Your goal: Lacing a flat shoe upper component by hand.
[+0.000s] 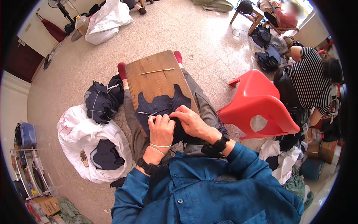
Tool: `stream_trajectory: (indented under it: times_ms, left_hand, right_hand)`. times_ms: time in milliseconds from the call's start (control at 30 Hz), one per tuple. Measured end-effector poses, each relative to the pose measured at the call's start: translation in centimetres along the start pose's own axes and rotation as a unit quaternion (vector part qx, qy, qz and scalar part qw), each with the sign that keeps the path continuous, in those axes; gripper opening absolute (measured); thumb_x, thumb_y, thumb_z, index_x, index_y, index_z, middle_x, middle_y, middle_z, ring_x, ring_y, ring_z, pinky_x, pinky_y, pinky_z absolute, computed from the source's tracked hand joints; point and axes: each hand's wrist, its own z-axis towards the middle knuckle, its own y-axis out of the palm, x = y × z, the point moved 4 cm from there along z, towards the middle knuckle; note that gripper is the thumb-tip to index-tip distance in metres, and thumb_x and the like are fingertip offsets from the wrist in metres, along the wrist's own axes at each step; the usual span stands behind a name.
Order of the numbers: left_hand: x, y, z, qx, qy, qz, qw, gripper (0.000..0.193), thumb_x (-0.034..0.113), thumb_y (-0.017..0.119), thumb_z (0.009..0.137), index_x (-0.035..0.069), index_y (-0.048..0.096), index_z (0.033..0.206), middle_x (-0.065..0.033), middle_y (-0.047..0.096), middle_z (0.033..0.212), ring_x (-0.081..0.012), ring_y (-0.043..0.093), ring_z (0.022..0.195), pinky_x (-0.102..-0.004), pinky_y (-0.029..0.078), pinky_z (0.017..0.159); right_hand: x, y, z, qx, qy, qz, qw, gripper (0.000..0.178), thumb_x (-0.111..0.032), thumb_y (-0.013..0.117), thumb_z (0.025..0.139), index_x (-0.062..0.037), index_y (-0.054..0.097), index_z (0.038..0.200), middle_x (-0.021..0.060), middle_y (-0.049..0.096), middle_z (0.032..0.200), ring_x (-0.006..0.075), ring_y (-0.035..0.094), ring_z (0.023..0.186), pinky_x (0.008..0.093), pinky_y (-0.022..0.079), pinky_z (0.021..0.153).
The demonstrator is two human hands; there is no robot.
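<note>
A wooden board (153, 72) lies across my lap, tilted away from me. On its near end rests a dark navy mesh fabric piece (160, 104) with curved cut edges. My left hand (161, 130) grips a thin metal tool (143, 113) whose tip points left over the fabric. My right hand (192, 122) presses and pinches the fabric's near edge, touching the left hand. A second thin metal-tipped stick (156, 71) lies loose on the far part of the board.
A red plastic chair (257, 104) stands at my right. At my left, a white sack (80, 138) holds dark fabric pieces, with a tied dark bundle (100, 102) beside it. A person in a striped top (311, 84) sits at the right among bags.
</note>
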Motion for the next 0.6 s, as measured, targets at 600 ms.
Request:
stream_trajectory:
  times_ms: [600]
  left_hand:
    - [-3.1,-2.4,-3.3,-0.016,-0.029,-0.072,0.997,0.010,0.011,0.073,0.080,0.013,0.066,0.087,-0.0018,0.055,0.087,-0.0234,0.055,0.085,-0.0396,0.035,0.088]
  right_hand:
    - [-0.1,0.8,-0.3,-0.011,-0.013,-0.012,1.000,0.031,0.009,0.058,0.084,-0.0010,0.067,0.112,0.0183,0.058,0.109,0.0372,0.060,0.106,0.0422,0.050,0.093]
